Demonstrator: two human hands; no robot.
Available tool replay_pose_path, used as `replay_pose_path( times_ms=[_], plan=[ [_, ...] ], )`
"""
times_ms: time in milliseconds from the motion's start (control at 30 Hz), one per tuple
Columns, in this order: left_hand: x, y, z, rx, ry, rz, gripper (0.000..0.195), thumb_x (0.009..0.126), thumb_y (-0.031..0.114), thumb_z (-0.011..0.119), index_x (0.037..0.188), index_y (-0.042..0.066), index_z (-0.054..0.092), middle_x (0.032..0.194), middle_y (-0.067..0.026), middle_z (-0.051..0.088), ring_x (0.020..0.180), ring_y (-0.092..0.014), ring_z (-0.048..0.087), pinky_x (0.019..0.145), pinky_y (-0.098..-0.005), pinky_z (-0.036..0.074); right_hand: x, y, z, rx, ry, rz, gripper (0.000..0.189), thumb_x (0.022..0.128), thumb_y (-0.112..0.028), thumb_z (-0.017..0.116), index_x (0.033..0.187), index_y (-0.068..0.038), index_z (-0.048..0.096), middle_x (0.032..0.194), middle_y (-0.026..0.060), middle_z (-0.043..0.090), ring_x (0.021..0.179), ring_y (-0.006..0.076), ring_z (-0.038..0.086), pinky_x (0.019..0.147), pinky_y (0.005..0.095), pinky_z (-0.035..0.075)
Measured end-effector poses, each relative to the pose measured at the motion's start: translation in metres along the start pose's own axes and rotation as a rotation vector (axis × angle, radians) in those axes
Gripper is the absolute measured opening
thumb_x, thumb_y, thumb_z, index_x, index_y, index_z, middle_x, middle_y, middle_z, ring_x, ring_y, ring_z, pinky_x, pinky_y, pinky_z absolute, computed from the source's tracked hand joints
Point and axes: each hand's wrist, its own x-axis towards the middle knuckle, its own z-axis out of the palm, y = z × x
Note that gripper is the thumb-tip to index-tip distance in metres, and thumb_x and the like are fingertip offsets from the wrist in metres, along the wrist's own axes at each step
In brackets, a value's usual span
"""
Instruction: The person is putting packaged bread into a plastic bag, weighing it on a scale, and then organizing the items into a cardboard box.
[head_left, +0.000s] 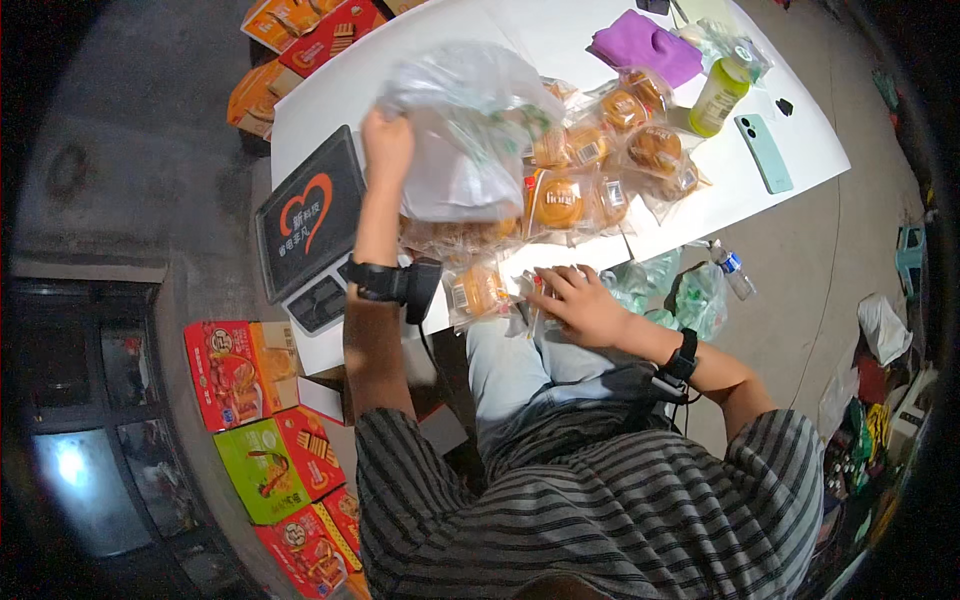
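Observation:
My left hand (388, 142) grips the side of a translucent white plastic bag (457, 165) with green print. The bag is slightly blurred and covers part of the pile behind it; its contents cannot be made out. Round buns in clear wrappers (559, 201) lie heaped to its right, several with white labels. My right hand (581, 304) is at the table's near edge, fingers spread and bent over a wrapped item mostly hidden beneath them. Just left of those fingers lies another wrapped bun (476, 291). Both wrists carry black straps.
An electronic scale (311, 217) stands left on the white table (795, 142). A purple cloth (646, 46), a green-yellow bottle (720, 94) and a mint phone (763, 154) lie right. Printed cartons (262, 469) line the floor left; plastic bags (701, 300) and a water bottle (733, 270) lie right.

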Motion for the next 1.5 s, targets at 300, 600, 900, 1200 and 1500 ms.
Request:
replay_pose_path(
  times_ms=[300,600,900,1200,1500],
  plan=[
    [0.009,0.027,-0.068,-1.144,0.089,-0.171,0.039,0.09,0.027,0.036,0.121,0.004,0.039,0.12,-0.0114,0.045,0.109,-0.026,0.045,0.089,-0.0406,0.04,0.025,0.014,-0.003,0.008,0.074,-0.007,0.073,0.062,-0.019,0.066,0.128,-0.017,0.034,0.128,0.0137,0.034,0.113,0.031,0.037,0.09,0.0482,0.031],
    [-0.089,-0.014,-0.091,0.085,0.332,0.152,0.042,0.088,0.026,0.042,0.123,0.002,0.038,0.122,-0.0143,0.044,0.11,-0.032,0.043,0.093,-0.04,0.035,0.031,0.022,0.01,-0.136,0.249,-0.032,0.063,0.066,-0.02,0.062,0.124,-0.012,0.039,0.124,0.0122,0.039,0.112,0.03,0.038,0.091,0.0458,0.032],
    [-0.163,-0.012,-0.079,0.069,0.291,-0.015,0.041,0.087,0.024,0.043,0.121,0.002,0.039,0.121,-0.0153,0.045,0.109,-0.031,0.044,0.093,-0.0395,0.035,0.043,0.013,0.002,-0.047,0.313,-0.068,0.058,0.063,-0.034,0.065,0.104,0.001,0.045,0.103,0.0169,0.045,0.097,0.0329,0.044,0.085,0.0433,0.033],
    [-0.228,-0.009,-0.077,0.064,0.265,-0.23,0.04,0.087,0.022,0.044,0.12,0.001,0.04,0.119,-0.0164,0.046,0.107,-0.031,0.045,0.093,-0.0389,0.035,0.062,0.005,-0.02,0.244,0.53,0.033,0.075,0.056,-0.036,0.073,0.106,0.006,0.036,0.096,0.0209,0.044,0.086,0.0385,0.043,0.077,0.0444,0.034],
    [-0.28,-0.005,-0.071,0.03,0.236,-0.42,0.038,0.086,0.02,0.045,0.119,0.0,0.041,0.118,-0.0175,0.046,0.106,-0.03,0.047,0.094,-0.0384,0.035,0.077,-0.016,-0.057,0.004,0.405,-0.146,0.073,0.06,-0.046,0.067,0.111,0.0,0.042,0.108,0.0168,0.043,0.097,0.031,0.043,0.081,0.0409,0.032]
  ],
)
